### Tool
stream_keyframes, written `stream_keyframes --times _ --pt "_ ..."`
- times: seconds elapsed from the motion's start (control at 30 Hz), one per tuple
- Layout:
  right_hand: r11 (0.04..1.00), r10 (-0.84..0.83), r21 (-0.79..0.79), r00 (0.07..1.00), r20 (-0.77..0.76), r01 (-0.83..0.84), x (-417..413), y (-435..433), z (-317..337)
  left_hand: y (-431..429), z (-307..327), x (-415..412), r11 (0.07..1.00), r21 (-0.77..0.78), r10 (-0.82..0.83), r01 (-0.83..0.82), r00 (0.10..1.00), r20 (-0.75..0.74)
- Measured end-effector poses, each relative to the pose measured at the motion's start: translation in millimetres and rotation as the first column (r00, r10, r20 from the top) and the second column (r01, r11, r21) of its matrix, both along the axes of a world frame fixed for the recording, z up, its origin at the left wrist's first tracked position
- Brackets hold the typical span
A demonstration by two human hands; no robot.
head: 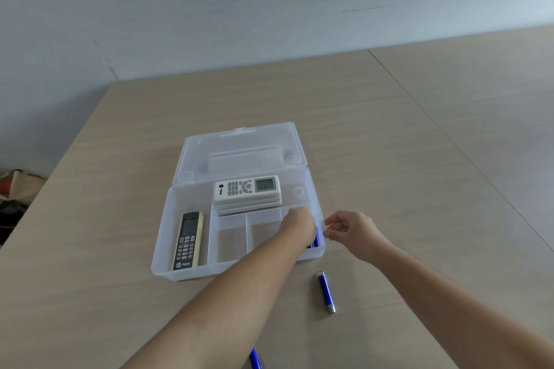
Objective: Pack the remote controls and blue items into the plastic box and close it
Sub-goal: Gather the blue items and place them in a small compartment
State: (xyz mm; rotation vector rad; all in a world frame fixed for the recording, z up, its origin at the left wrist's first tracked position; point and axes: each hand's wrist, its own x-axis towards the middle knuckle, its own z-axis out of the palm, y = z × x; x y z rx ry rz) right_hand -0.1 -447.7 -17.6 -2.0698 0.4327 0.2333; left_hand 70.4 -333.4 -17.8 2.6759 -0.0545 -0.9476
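Note:
The clear plastic box [168,249] lies open on the table, its lid [239,147] tipped back. Stacked white remotes [247,189] fill the rear compartment, and a black-and-gold remote [188,240] lies in the left one. My left hand [298,223] reaches into the front right compartment with its fingers hidden; a blue cylinder [316,238] shows just under the wrist. My right hand [349,232] pinches the box's right wall. Another blue cylinder [326,292] lies on the table in front of the box. A third blue item [254,358] peeks out below my left forearm.
The wooden table [389,159] stretches far right and back to a pale wall. Its left edge drops off to bags and clutter on the floor [12,192]. Two front middle compartments [248,237] of the box hold nothing.

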Motion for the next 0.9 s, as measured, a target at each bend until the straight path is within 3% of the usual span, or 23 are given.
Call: stream_keyframes --times 0.13,0.23,0.33,0.43,0.53,0.63,0.77,0.9 --pt "1.000 0.024 -0.017 1.000 -0.005 -0.024 -1.3 -0.9 1.2 3.3 12.3 -1.2 0.996 0.035 -0.087 0.085 0.995 0.055" --pt "0.996 0.028 -0.080 1.000 0.012 -0.027 -7.9 -0.9 4.1 18.1 28.8 -11.5 0.989 0.051 -0.149 0.141 0.958 0.245" --pt "0.989 -0.061 -0.135 0.997 0.048 0.067 -23.9 -3.8 2.5 45.1 43.9 -33.2 0.979 0.005 -0.180 0.203 0.857 0.483" --pt "0.978 -0.068 -0.197 0.998 0.000 0.067 -47.0 -0.2 -6.2 82.7 44.2 -60.4 0.970 0.005 -0.203 0.245 0.795 0.571" --pt "0.957 -0.003 -0.287 0.991 -0.131 -0.035 -66.2 13.7 -17.0 116.0 28.4 -90.9 0.955 0.094 -0.287 0.283 0.790 0.542" --pt "0.935 0.022 -0.342 0.980 -0.199 -0.090 -73.2 29.5 -24.0 134.2 10.9 -118.7 0.946 0.209 -0.316 0.248 0.851 0.419" --pt "0.882 0.118 -0.420 0.962 -0.248 -0.216 -76.0 51.8 -26.7 151.9 -10.3 -143.6 0.965 0.236 -0.153 0.115 0.976 0.152" --pt "0.841 0.177 -0.456 0.945 -0.276 -0.291 -83.8 72.3 -32.1 160.8 -22.4 -157.6 0.994 0.111 0.011 -0.017 0.999 0.052"
